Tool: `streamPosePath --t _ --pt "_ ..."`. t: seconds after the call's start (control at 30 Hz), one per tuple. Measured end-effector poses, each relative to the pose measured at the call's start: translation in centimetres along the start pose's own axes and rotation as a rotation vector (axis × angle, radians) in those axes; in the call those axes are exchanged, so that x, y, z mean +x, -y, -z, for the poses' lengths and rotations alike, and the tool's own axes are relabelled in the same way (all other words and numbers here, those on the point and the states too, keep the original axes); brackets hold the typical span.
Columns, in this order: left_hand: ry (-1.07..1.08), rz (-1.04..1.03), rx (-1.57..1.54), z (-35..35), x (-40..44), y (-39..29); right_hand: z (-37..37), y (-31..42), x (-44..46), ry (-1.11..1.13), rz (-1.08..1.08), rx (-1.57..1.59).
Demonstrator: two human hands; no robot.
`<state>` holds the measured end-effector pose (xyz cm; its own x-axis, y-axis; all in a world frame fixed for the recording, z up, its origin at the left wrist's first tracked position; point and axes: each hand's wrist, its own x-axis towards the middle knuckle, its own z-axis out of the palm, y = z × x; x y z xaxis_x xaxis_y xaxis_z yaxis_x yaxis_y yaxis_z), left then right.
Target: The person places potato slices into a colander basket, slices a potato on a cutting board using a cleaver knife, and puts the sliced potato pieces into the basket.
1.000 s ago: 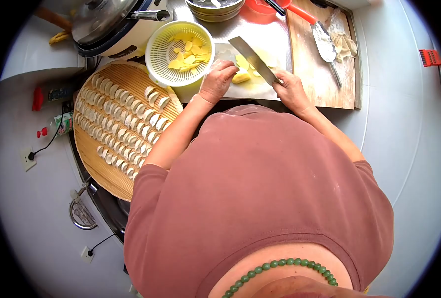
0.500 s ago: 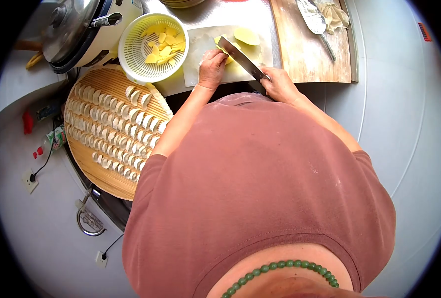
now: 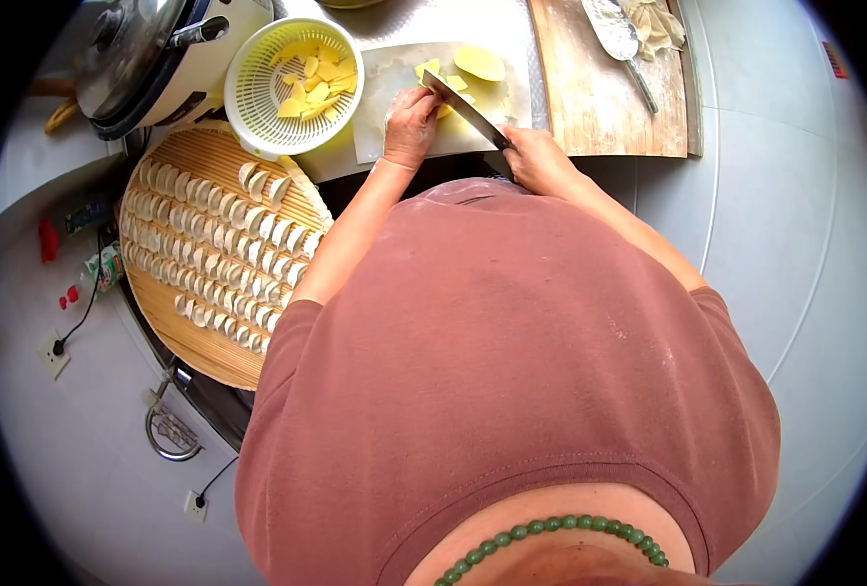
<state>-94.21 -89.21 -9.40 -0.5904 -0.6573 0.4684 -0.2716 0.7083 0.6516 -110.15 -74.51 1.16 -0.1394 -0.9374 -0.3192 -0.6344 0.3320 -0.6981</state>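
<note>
My right hand (image 3: 539, 159) is closed round the handle of a cleaver (image 3: 469, 112), whose blade slants up and left over the white cutting board (image 3: 375, 132). At the blade's tip, my left hand (image 3: 411, 125) has its fingers bent together beside yellow pieces; what they hold, if anything, is hidden. A large yellow piece (image 3: 479, 63) lies flat on the board beyond the blade, with smaller pieces near it. Left of the board stands a white strainer basket (image 3: 245, 117) with several yellow slices (image 3: 318, 83) in it.
A round woven tray (image 3: 194, 354) with rows of dumplings (image 3: 221, 234) is at the left. Behind it stands a cooker (image 3: 185, 73) with a glass lid. A floured wooden board (image 3: 590, 122) at the right holds a metal scoop (image 3: 624, 44) and a crumpled cloth (image 3: 654, 27).
The view has shifted, so the counter sits higher and further left. Over the last second the cleaver and my left hand have come together at the yellow pieces.
</note>
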Motion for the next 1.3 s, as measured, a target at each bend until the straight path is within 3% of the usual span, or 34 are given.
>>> streamPosePath --t 0.27,0.4,0.8,1.07,1.3 --pt "0.028 0.021 -0.001 0.1 -0.2 0.3 -2.2 -2.1 2.5 0.073 -0.048 -0.061" --pt "0.020 -0.001 0.009 0.2 -0.2 0.3 0.1 0.7 1.8 0.124 -0.146 0.036" --pt "-0.007 -0.015 -0.039 0.1 0.0 0.3 0.6 1.6 0.6 0.128 -0.158 -0.030" --pt "0.042 0.014 -0.027 0.4 -0.2 0.7 -2.8 -1.5 3.1 0.078 -0.060 -0.084" --pt "0.006 -0.013 -0.030 0.2 -0.2 0.7 0.6 2.1 1.3 0.087 -0.111 -0.022"
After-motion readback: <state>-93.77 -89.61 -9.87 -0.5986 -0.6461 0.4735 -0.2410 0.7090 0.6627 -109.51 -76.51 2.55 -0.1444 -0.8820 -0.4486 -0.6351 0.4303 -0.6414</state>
